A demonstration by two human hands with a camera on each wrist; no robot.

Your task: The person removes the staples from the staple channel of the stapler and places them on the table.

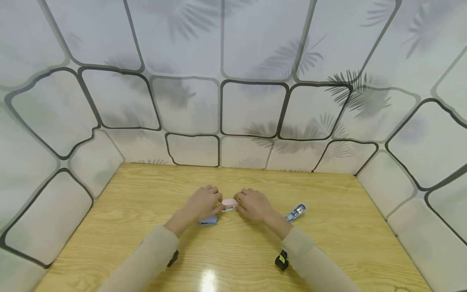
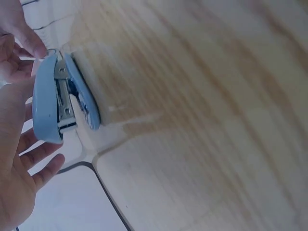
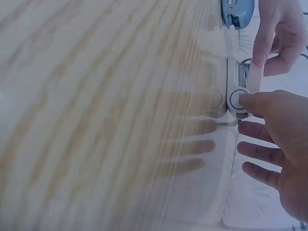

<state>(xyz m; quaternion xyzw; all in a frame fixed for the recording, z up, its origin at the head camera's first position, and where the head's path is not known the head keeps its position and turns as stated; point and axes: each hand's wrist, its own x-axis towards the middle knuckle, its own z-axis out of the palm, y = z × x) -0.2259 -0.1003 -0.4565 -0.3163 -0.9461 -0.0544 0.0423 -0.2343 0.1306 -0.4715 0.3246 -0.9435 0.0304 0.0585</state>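
A pink and white stapler (image 1: 229,202) sits on the wooden table between both hands. My left hand (image 1: 203,202) pinches its left end with thumb and fingers. At the other end my right hand (image 1: 253,205) grips it, the thumb on the round white hinge side in the right wrist view and the other fingers loosely spread. A light blue stapler (image 1: 208,221) lies just below the left hand; in the left wrist view the blue stapler (image 2: 45,101) overlaps the left palm and fingers. Beyond the right forearm is a blue and clear stapler (image 1: 296,212), partly hidden by that arm.
The wood-grain table (image 1: 233,251) is bordered at the back and sides by pale patterned curtain-like walls (image 1: 251,109). A black object with a yellow mark (image 1: 282,260) shows beside the right sleeve, and another black object (image 1: 173,258) beside the left sleeve.
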